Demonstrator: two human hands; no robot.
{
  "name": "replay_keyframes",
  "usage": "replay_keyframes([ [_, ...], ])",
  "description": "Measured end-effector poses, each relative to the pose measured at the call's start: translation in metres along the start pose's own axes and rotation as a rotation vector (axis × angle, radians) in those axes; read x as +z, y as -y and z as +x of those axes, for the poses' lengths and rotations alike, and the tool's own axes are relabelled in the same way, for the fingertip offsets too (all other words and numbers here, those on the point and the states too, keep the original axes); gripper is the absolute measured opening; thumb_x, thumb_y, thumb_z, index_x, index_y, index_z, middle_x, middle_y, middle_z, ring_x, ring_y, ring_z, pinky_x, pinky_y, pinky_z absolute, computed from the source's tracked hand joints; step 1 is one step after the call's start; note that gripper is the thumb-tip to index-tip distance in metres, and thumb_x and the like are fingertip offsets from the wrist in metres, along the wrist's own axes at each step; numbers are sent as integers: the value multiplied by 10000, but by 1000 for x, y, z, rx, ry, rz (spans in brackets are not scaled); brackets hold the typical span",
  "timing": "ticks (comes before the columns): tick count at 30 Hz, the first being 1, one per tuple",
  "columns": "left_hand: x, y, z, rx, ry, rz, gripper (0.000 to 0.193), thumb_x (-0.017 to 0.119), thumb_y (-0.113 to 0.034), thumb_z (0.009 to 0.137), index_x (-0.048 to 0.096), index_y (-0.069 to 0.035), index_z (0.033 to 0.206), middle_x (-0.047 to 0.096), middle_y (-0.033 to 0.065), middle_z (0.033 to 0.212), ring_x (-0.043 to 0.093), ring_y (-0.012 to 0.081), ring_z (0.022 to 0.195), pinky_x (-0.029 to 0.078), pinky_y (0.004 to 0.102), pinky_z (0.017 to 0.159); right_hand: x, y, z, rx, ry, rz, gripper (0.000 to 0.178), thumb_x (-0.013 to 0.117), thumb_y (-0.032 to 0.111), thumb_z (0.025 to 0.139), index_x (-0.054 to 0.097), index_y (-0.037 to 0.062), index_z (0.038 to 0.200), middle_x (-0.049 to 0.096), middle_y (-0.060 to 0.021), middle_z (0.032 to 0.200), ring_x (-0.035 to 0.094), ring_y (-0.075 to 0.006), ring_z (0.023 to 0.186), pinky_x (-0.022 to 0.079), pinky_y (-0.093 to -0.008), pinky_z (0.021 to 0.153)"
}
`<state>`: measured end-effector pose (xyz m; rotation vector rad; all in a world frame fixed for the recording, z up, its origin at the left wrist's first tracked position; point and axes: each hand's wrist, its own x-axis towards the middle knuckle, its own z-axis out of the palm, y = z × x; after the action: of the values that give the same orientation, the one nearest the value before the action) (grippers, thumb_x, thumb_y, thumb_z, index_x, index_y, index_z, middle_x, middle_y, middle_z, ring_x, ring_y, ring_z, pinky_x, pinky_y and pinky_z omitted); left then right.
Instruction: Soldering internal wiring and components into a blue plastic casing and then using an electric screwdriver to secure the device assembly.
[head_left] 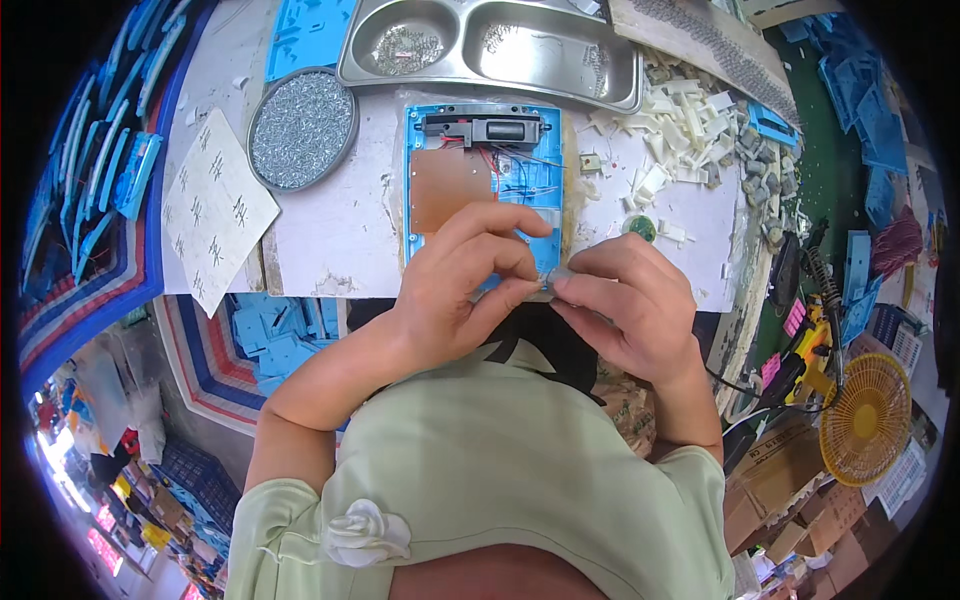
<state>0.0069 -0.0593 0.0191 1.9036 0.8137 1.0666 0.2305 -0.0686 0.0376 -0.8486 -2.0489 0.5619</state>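
Observation:
Over the near edge of the table both hands meet, fingertips almost touching. My left hand is closed, thumb and index finger pinched at a tiny piece too small to name. My right hand pinches a small greyish part, its kind unclear. Just beyond them lies a blue plastic housing with a brown board, a black module along its far end and thin red and dark wires. My hands partly hide the housing's near end.
A round dish of small screws stands left of the housing, beside a patterned paper sheet. Behind is a steel tray with small metal parts. White plastic pieces and grey blocks are heaped to the right. A yellow fan stands farther right.

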Motion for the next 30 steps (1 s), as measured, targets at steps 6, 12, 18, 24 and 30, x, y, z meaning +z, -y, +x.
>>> replay_keyframes([
  [6,-8,2,3,-8,32,11,214,747,61,815,652,-21,989,584,142,1207,602,141,784,504,268,679,2,-5,-9,27,-36,-29,431,838,-20,683,709,76,1082,697,-94,919,643,-259,701,512,-343,582],
  [12,-44,30,40,78,42,314,387,752,44,718,674,-73,1079,588,123,1186,600,223,790,503,334,702,-9,-15,-17,147,-109,-5,348,809,-55,722,723,33,1048,744,-136,963,709,-274,786,558,-352,670],
  [18,-36,48,66,319,252,708,397,793,-74,673,736,-152,1058,606,72,1265,552,300,1165,402,455,1012,-20,-32,-32,469,-267,13,266,766,-59,837,711,-21,1095,769,-135,1044,744,-198,929,592,-313,811],
  [24,-42,51,65,347,169,655,226,762,-108,709,740,-130,934,639,45,1168,590,256,1110,450,431,957,-12,-38,-17,626,-213,80,261,749,-18,869,686,-18,1122,740,-152,1140,741,-216,963,581,-326,860],
  [30,-56,65,29,183,29,408,268,816,-31,713,728,-90,959,649,68,971,648,266,858,536,363,701,15,-61,23,312,21,-146,267,785,108,812,717,73,1068,627,-152,1354,486,-353,1329,456,-439,1048],
])
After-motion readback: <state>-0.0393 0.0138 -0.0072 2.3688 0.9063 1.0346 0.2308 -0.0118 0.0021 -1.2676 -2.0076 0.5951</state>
